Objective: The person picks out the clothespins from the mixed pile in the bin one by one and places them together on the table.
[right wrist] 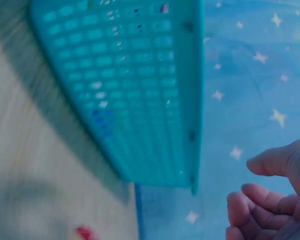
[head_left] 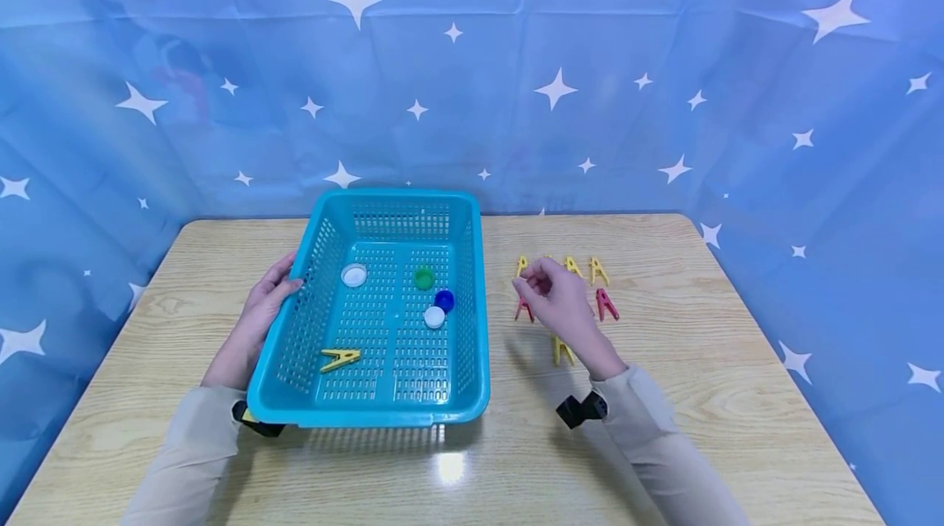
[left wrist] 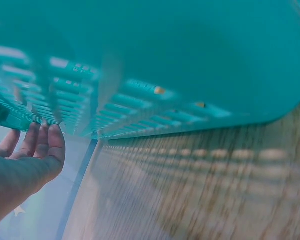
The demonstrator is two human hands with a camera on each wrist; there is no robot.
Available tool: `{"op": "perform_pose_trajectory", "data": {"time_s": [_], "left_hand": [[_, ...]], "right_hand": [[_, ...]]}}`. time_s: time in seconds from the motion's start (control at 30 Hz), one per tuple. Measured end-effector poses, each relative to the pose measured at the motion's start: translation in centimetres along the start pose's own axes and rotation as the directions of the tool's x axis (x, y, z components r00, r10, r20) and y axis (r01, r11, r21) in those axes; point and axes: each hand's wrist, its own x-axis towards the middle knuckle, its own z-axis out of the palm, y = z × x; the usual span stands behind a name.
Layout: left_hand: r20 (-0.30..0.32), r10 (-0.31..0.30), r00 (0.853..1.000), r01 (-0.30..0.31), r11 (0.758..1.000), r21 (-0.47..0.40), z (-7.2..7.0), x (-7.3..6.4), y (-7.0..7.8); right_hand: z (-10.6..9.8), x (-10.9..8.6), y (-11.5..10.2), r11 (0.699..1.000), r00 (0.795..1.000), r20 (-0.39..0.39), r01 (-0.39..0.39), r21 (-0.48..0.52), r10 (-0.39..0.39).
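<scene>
A blue plastic basket (head_left: 483, 329) stands left of the table's middle. My left hand (head_left: 267, 297) holds its left rim, thumb at the rim; in the left wrist view the bent fingertips (left wrist: 55, 131) meet the slotted outer wall. Inside lie a yellow clothespin (head_left: 341, 359), a green cap (head_left: 424, 278), a dark blue cap (head_left: 444, 301), a white cap (head_left: 434, 317) and a larger whitish lid (head_left: 354, 275). Over a group of clothespins, my right hand (head_left: 560, 305) hangs with loosely bent fingers; a gap shows between thumb (right wrist: 270, 162) and fingers, with nothing in it.
Right of the basket are several yellow clothespins (head_left: 599, 270) in a back row. Nearer lie red clothespins (head_left: 606, 305), partly behind the right hand, and a yellow clothespin (head_left: 562, 351). A blue star-patterned cloth (head_left: 442, 141) hangs behind the wooden table (head_left: 708, 346).
</scene>
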Motion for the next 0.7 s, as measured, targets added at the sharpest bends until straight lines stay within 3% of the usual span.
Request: {"op": "perform_pose_trajectory", "data": {"time_s": [0.3,0.7], "left_hand": [[0.005,0.012,1.000,-0.012,0.999,-0.030,0.0,-0.1,-0.1],[0.008,-0.026,1.000,0.026,0.999,-0.022,0.0,0.0,0.1]], "right_hand": [[1.7,2.5,-3.7,0.998,0.998,0.036,0.048,0.046,-0.050],[3.9,4.9,-6.7,0.981,0.985,0.107,0.116,0.157,-0.134]]}}
